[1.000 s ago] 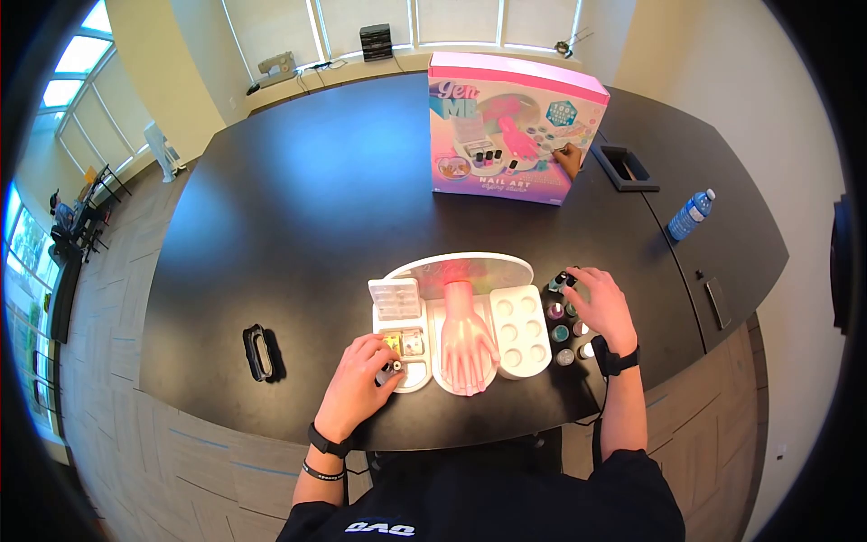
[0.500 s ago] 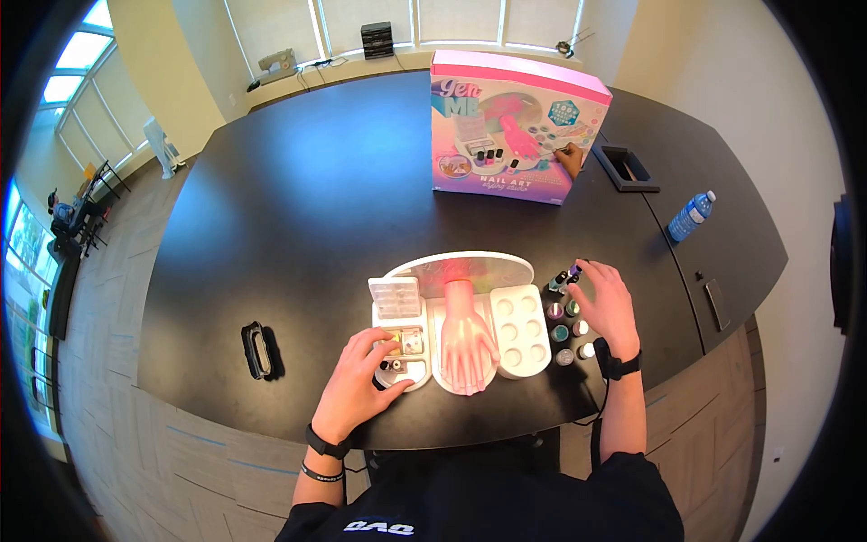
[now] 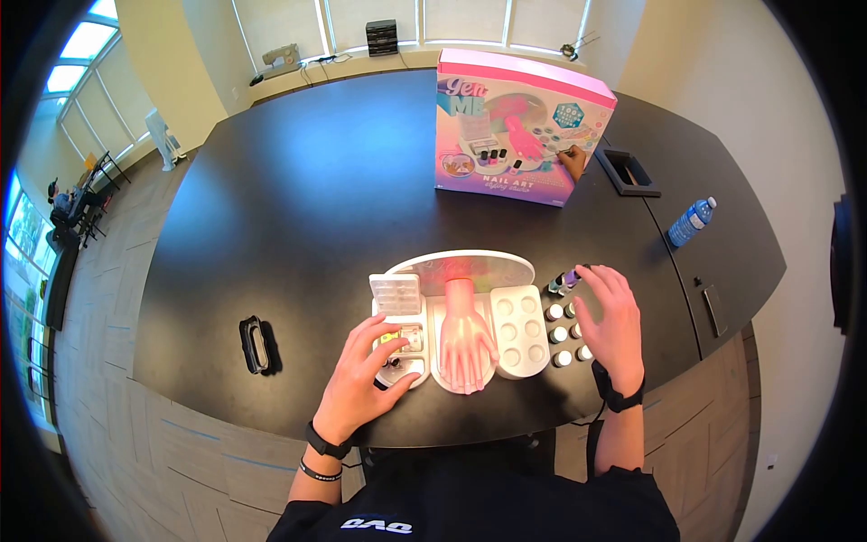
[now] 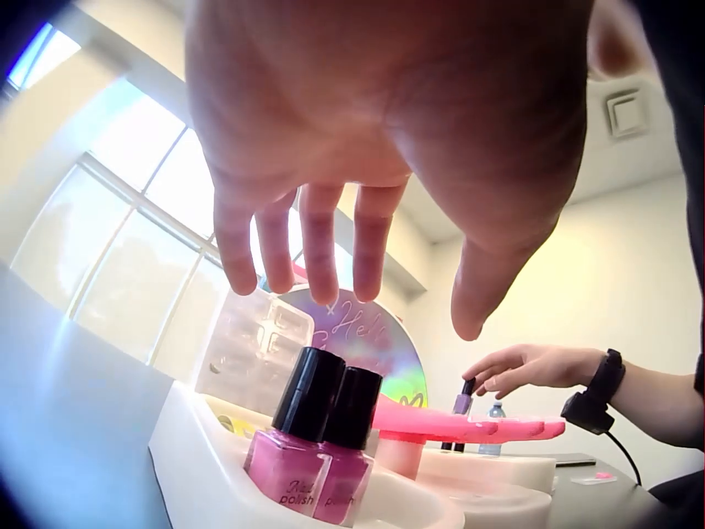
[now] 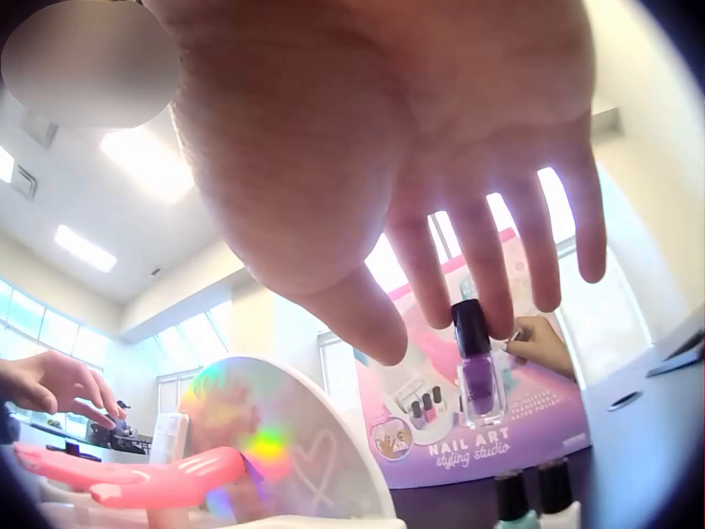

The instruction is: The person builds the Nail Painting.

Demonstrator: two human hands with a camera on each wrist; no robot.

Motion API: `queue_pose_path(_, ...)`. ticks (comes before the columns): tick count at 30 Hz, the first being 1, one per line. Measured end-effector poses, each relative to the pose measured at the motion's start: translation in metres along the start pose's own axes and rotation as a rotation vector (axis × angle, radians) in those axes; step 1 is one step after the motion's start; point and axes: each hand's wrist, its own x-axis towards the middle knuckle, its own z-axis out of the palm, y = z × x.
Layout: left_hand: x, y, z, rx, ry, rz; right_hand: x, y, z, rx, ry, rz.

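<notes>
My left hand (image 3: 357, 375) hovers over the left side of the white nail-art stand, fingers spread and nothing in them. Under it, two pink-purple nail polish bottles (image 4: 289, 463) with black caps lean side by side in the tray compartment (image 4: 193, 474). On the right, my right hand (image 3: 616, 321) holds a purple nail polish bottle (image 5: 479, 386) at its black cap with the fingertips; the thumb stands apart from it. Between the hands lies the pink model hand (image 3: 463, 339), in front of a shiny mirror (image 3: 501, 268). Beside it is a white palette (image 3: 519, 330) with round wells.
Several small bottles (image 3: 560, 334) stand in rows right of the palette. A clear lidded case (image 3: 395, 296) rises at the stand's back left. Farther off are the pink product box (image 3: 524, 126), a water bottle (image 3: 693, 222) and a black square holder (image 3: 629, 172). A black band (image 3: 256, 345) lies left.
My left fingers have let go of a small bottle in the tray and spread over it. My right hand has drawn slightly right with the purple bottle.
</notes>
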Motion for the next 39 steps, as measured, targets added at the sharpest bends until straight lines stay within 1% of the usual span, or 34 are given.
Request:
queue_pose_path(2, 0.001, 0.003, 0.000, -0.008, 0.009, 0.008, -0.003, -0.012, -0.003, 0.053, -0.005, -0.062)
queue_pose_path(7, 0.005, 0.015, 0.004, -0.063, 0.021, 0.026, -0.013, -0.039, 0.002, 0.171, -0.051, -0.123)
queue_pose_path(9, 0.008, 0.020, 0.006, -0.126, 0.005, 0.064, -0.017, -0.050, 0.004, 0.260, -0.132, -0.154)
queue_pose_path(10, 0.008, 0.023, 0.008, -0.144, -0.008, 0.072, -0.018, -0.054, 0.007, 0.278, -0.125, -0.196)
queue_pose_path(14, 0.010, 0.031, 0.018, -0.183, -0.029, 0.108, -0.024, -0.067, 0.013, 0.336, -0.167, -0.242)
queue_pose_path(17, 0.013, 0.034, 0.023, -0.241, -0.042, 0.097, -0.026, -0.077, 0.017, 0.386, -0.199, -0.283)
queue_pose_path(20, 0.014, 0.038, 0.027, -0.256, -0.026, 0.059, -0.029, -0.085, 0.018, 0.411, -0.221, -0.301)
queue_pose_path(27, 0.014, 0.039, 0.038, -0.271, -0.008, 0.044, -0.038, -0.101, 0.027, 0.481, -0.264, -0.370)
queue_pose_path(30, 0.010, 0.034, 0.038, -0.264, -0.047, 0.019, -0.040, -0.105, 0.029, 0.504, -0.274, -0.398)
queue_pose_path(32, 0.010, 0.036, 0.035, -0.306, -0.059, -0.041, -0.041, -0.107, 0.030, 0.524, -0.329, -0.394)
queue_pose_path(39, 0.008, 0.030, 0.028, -0.254, -0.043, 0.003, -0.042, -0.107, 0.036, 0.518, -0.314, -0.451)
